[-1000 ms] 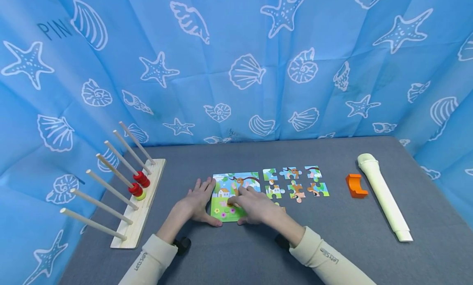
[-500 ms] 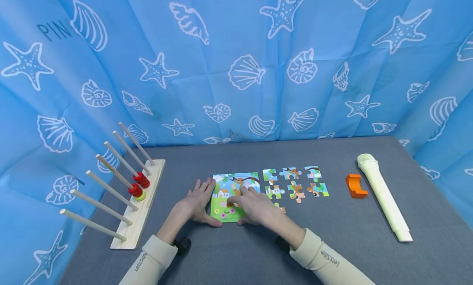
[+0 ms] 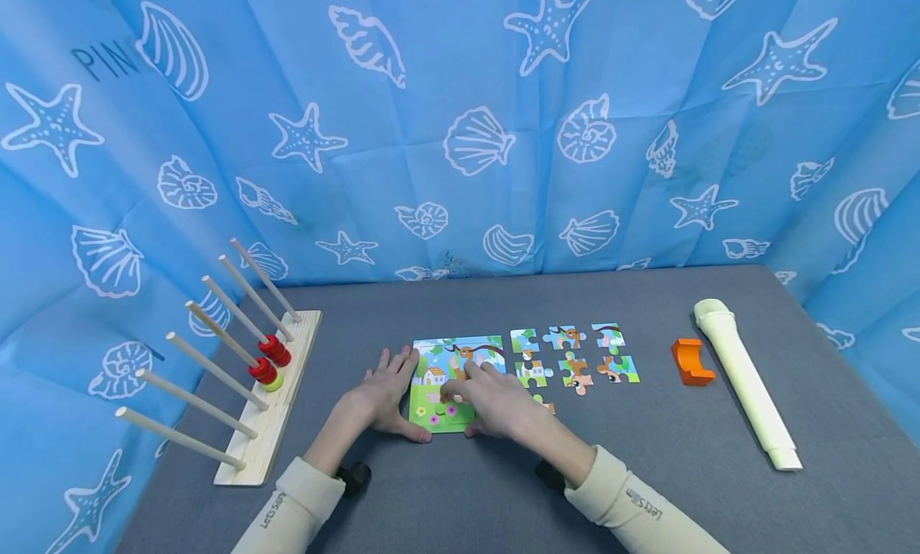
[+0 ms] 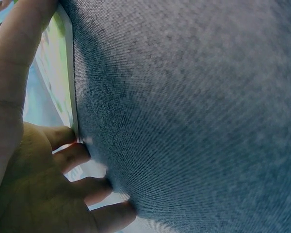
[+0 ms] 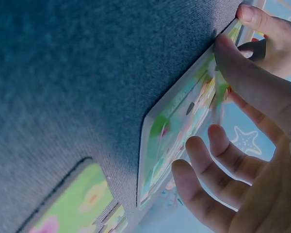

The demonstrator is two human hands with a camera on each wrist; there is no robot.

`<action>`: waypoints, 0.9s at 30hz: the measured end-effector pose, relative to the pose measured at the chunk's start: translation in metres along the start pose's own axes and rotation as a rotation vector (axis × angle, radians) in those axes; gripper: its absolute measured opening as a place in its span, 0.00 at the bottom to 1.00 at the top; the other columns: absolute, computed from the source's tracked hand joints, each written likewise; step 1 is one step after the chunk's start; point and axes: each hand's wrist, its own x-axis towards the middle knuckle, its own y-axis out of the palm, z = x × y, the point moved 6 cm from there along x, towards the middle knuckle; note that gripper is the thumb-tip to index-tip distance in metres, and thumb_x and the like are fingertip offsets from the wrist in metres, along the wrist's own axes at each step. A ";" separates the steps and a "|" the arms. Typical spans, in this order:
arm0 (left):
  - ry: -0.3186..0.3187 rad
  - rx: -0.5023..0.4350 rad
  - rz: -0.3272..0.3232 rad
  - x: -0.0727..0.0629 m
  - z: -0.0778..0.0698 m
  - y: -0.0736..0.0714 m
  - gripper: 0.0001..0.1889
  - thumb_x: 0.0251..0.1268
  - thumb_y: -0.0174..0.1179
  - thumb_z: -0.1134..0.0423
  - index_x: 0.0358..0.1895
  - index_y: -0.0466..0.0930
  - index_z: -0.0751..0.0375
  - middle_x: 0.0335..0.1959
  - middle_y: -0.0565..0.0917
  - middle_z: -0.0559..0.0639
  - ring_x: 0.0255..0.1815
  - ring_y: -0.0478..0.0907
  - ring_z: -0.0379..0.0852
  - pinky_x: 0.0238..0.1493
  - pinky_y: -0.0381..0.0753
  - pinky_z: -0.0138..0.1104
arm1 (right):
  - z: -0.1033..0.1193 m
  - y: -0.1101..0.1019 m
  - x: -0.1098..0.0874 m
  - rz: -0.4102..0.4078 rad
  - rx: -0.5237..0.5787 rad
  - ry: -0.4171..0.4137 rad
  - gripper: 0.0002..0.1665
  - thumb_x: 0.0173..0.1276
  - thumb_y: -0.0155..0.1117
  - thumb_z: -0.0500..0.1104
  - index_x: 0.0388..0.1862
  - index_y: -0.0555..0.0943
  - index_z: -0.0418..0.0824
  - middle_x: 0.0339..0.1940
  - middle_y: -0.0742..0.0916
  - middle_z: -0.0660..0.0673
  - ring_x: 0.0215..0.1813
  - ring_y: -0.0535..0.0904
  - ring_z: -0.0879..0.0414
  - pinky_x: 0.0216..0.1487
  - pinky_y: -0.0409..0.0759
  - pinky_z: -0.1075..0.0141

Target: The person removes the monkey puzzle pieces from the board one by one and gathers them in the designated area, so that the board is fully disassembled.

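A square jigsaw board (image 3: 431, 412) with a bright house-and-flowers picture lies flat on the table. My left hand (image 3: 386, 390) rests along its left side, fingers extended, the thumb by the front left corner. In the left wrist view, that hand's thumb (image 4: 14, 53) lies against the board's pale edge. My right hand (image 3: 499, 398) is over the board's right part and covers some of it. The right wrist view has it pinching a small green-edged puzzle piece (image 5: 221, 90) between thumb and index finger, partly hidden; the other fingers stay apart from the board.
Several loose puzzle pieces (image 3: 577, 370) lie in rows right of the board, one partly behind the right forearm. Farther right are an orange curved block (image 3: 691, 362) and a pale microphone-shaped object (image 3: 747, 382). A wooden peg stand (image 3: 280, 410) with red and yellow-green rings stands left.
Both hands stay at the board in nearly the same places. The right index finger and thumb shift only slightly over it; the loose pieces lie as before.
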 end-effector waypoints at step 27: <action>-0.001 -0.002 0.000 0.002 0.001 0.002 0.71 0.45 0.78 0.35 0.84 0.40 0.62 0.86 0.44 0.64 0.85 0.39 0.70 0.79 0.53 0.66 | -0.008 -0.019 -0.019 -0.090 0.002 -0.062 0.30 0.53 0.84 0.47 0.57 0.85 0.53 0.43 0.83 0.48 0.42 0.77 0.54 0.36 0.80 0.60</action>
